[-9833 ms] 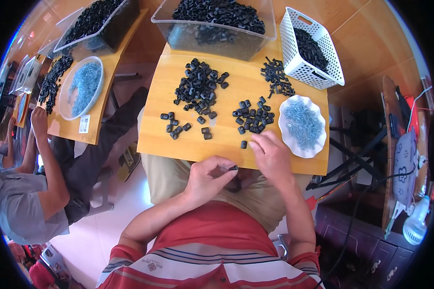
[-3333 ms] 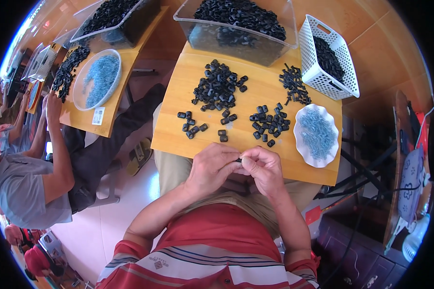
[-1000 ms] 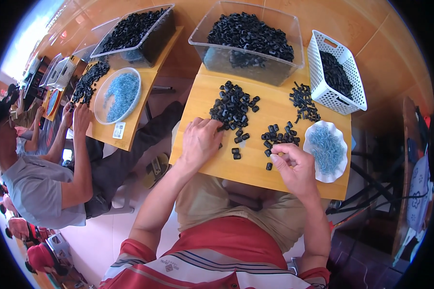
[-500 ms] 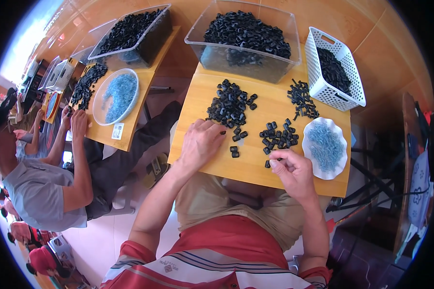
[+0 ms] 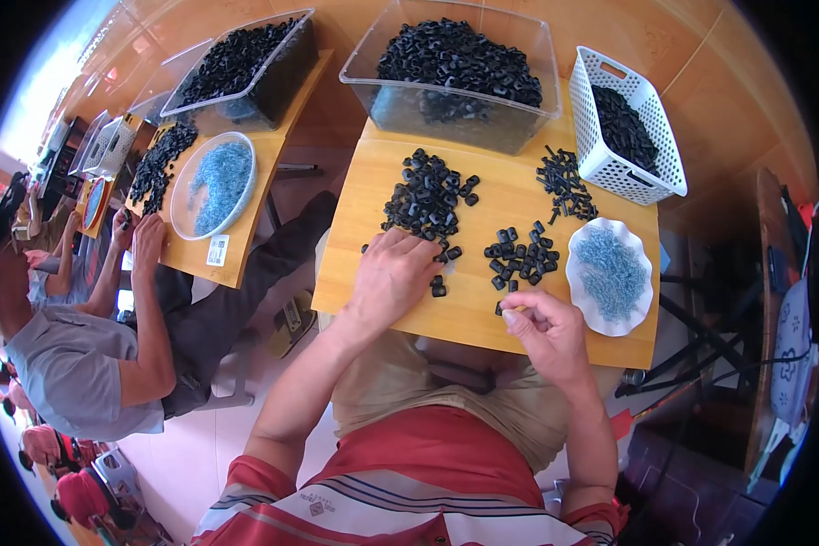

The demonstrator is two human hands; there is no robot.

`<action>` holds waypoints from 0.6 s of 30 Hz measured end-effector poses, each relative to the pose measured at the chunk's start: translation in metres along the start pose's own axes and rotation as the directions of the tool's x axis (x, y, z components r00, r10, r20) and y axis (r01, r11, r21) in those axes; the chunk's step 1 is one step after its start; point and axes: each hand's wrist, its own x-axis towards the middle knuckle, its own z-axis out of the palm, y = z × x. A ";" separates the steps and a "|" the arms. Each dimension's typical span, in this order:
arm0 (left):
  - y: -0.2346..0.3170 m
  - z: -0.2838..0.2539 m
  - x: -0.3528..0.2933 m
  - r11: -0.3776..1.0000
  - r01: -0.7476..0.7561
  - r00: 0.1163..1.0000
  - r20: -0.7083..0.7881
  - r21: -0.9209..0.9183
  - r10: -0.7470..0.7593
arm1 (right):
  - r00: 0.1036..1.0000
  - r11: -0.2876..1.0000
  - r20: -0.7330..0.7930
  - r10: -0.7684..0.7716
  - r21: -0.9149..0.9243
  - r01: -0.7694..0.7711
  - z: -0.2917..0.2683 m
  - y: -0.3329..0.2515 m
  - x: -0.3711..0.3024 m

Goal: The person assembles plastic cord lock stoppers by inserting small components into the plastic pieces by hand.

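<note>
My left hand (image 5: 396, 275) lies palm down at the near edge of a heap of small black barrel-shaped parts (image 5: 425, 193). Its fingers reach forward over the pieces, and the tips are partly hidden. Close to the table's front edge, my right hand (image 5: 552, 335) has thumb and forefinger pinched together. Whatever sits between those fingertips is too small to make out; one black part lies right beside them. Just beyond this hand is a smaller group of black parts (image 5: 521, 257). To its right stands a white wavy-rimmed dish (image 5: 644, 314) of small clear bluish pieces (image 5: 610, 273).
A clear bin (image 5: 455, 130) of black parts stands at the table's back. Beside it are a white perforated basket (image 5: 648, 189) of black pieces and loose black screw-like pieces (image 5: 566, 185). At left, another person (image 5: 82, 346) works at a separate table (image 5: 264, 173).
My left hand has shifted right and slightly forward onto the heap's near edge. My right hand has moved slightly left and down, still pinched. The view has shifted a little.
</note>
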 end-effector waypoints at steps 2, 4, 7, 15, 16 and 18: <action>0.002 0.001 0.001 1.000 0.023 0.999 0.038 0.018 -0.024 | 1.000 1.000 0.004 0.004 -0.001 -0.004 0.000 -0.001 -0.002; 0.001 0.004 0.002 0.999 0.024 0.998 0.063 0.026 -0.026 | 1.000 1.000 0.007 0.010 -0.004 -0.010 0.000 -0.001 -0.005; 0.002 0.007 0.004 0.999 0.036 0.995 0.091 0.031 -0.038 | 0.999 0.998 0.014 0.051 0.043 -0.052 0.001 0.004 -0.010; 0.009 -0.009 0.004 0.994 0.057 0.995 0.082 -0.095 -0.049 | 0.993 0.997 -0.115 -0.008 -0.081 -0.001 -0.016 -0.001 -0.023; 0.012 -0.012 0.003 0.993 0.052 0.995 0.085 -0.108 -0.043 | 0.992 0.996 -0.123 -0.002 -0.089 -0.009 -0.021 0.001 -0.024; 0.020 -0.016 -0.002 0.971 0.094 0.995 0.059 -0.220 -0.083 | 0.976 0.975 -0.218 0.014 -0.212 -0.061 -0.034 0.008 -0.027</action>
